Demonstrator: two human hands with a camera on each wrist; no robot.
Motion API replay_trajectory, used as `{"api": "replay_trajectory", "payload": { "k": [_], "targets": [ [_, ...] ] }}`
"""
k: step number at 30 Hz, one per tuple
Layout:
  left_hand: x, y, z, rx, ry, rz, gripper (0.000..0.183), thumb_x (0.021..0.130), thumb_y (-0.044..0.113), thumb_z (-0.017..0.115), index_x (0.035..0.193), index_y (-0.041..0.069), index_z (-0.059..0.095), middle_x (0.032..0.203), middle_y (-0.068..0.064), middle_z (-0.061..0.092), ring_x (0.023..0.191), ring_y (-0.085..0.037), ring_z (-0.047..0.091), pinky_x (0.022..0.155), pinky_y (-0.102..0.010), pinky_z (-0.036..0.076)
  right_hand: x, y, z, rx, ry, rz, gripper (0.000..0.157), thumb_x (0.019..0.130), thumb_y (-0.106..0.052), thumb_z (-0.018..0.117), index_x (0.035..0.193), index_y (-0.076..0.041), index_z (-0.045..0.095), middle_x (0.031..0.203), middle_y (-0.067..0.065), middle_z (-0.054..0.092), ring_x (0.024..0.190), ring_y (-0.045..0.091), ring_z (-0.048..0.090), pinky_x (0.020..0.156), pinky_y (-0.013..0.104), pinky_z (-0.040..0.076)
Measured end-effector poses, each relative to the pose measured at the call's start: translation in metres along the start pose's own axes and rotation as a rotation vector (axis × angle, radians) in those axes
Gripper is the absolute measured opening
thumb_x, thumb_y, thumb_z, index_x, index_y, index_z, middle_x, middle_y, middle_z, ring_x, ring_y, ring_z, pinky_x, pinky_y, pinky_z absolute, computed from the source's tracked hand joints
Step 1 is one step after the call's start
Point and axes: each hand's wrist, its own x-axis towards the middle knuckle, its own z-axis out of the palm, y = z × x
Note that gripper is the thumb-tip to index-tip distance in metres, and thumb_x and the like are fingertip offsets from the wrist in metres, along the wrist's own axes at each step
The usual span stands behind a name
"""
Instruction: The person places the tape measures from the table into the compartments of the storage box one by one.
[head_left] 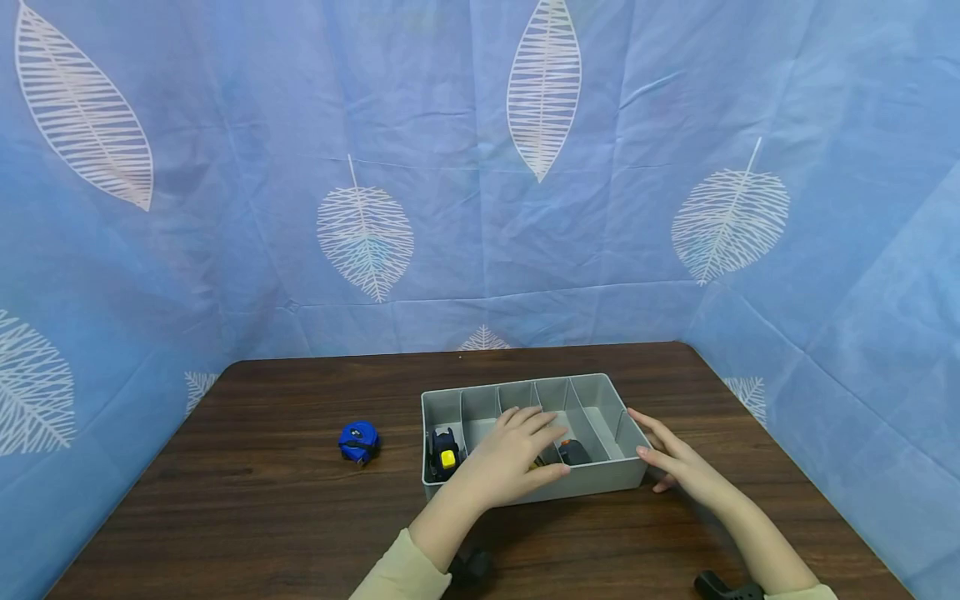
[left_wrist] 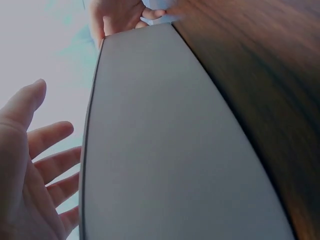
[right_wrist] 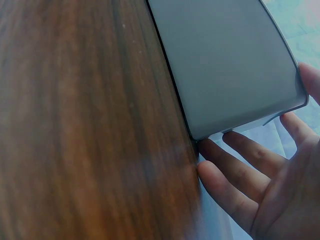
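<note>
A grey divided box [head_left: 592, 479] stands on the table, its long side toward me. My left hand [head_left: 504, 458] is over its middle compartments with the fingers spread, holding nothing. Below that hand in the left wrist view, the box's plain front wall [left_wrist: 160, 130] fills the middle. My right hand [head_left: 686, 467] is at the right end, thumb by the front corner and fairly straight fingers [right_wrist: 240, 170] touching the end wall. A black tape measure with a yellow button [head_left: 446, 454] lies in the leftmost compartment. Farther right sits a black object with an orange part [head_left: 573, 452].
A blue tape measure [head_left: 359, 442] lies on the dark wooden table [head_left: 262, 483], left of the box. Something yellow in the box is mostly hidden by my left hand. A blue cloth with white leaf prints [head_left: 450, 250] hangs behind the table and along its sides.
</note>
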Motion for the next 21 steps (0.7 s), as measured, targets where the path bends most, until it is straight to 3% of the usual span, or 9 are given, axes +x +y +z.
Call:
{"api": "replay_trajectory", "payload": {
  "k": [16,21],
  "targets": [
    [-0.018,-0.009,-0.016,0.020,0.037,0.003,0.057,0.095,0.055,0.049,0.142,0.023,0.048,0.147,-0.001,0.041,0.140,-0.021,0.026,0.112,-0.046,0.019,-0.001,0.000,0.000,0.000,0.009,0.003,0.059,0.102,-0.018,0.040,0.154,-0.011,0.013,0.156,0.025,-0.004,0.131,0.062,0.009,0.064,0.046,0.052],
    [-0.025,-0.014,-0.022,0.015,0.058,0.002,0.058,0.094,0.056,0.048,0.141,0.022,0.049,0.148,-0.002,0.040,0.141,-0.022,0.024,0.112,-0.049,0.019,0.000,-0.002,0.000,0.000,0.007,0.008,0.060,0.102,-0.019,0.041,0.154,-0.012,0.012,0.155,0.026,-0.002,0.129,0.062,0.015,0.064,0.048,0.052]
  ]
}}
